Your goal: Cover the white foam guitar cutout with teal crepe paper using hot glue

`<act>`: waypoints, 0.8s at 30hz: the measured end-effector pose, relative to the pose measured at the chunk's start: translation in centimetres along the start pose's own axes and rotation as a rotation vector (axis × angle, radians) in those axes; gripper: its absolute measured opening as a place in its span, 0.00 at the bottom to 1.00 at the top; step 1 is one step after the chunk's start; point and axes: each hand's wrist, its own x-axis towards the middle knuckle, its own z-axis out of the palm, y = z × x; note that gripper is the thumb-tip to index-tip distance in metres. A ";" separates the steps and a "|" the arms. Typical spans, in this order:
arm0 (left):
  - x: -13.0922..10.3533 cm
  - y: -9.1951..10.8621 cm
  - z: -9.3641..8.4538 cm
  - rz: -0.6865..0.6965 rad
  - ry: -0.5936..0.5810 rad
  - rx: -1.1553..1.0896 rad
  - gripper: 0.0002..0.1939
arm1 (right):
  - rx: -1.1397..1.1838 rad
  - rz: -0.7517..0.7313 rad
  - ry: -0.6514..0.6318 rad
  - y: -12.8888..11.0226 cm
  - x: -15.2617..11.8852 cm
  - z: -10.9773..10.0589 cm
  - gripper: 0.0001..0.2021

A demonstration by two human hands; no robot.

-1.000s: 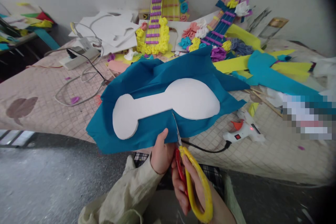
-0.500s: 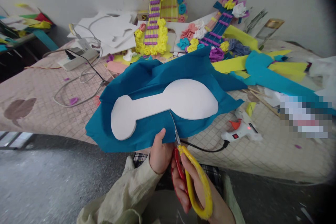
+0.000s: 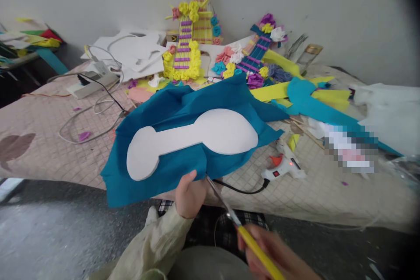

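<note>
My left hand pinches the near edge of a teal fabric-like sheet, thumb on top and fingers underneath. On the sheet lies a white foam-like cutout, with a narrow neck between a small rounded end and a larger oval end. A slit runs in from the sheet's near edge to the cutout's neck. My right hand grips scissors with a yellow handle. Their blade tips point at the sheet's edge, just right of my left hand. The lower handle is hidden and the right fingers are partly blurred.
A white glue gun with a lit red light lies right of the sheet, its black cord running behind the scissors. A power strip sits at left. Flower-decorated paper instruments and a teal cutout stand or lie behind.
The scissors have drawn back from the cutout's neck toward me, out of the slit, and their blades have come together. My left hand keeps its hold on the sheet.
</note>
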 end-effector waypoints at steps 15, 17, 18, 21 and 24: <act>0.0 0.3 0.1 -0.004 -0.034 0.078 0.20 | -1.216 0.115 1.242 -5.7 -4.3 -15.9 0.29; 0.1 0.3 0.4 0.004 -0.038 0.078 0.19 | -1.230 0.046 1.254 -6.1 -5.0 -15.1 0.27; 0.1 0.3 0.5 0.015 -0.038 0.084 0.19 | -1.209 0.005 1.282 -6.0 -5.3 -14.5 0.26; 0.2 0.0 0.5 0.028 -0.044 0.121 0.20 | -0.926 -0.083 1.322 -4.8 -4.9 -12.0 0.26; 0.5 -0.5 0.1 -0.003 -0.071 0.152 0.21 | -0.696 -0.214 1.022 -3.5 -2.1 -8.9 0.27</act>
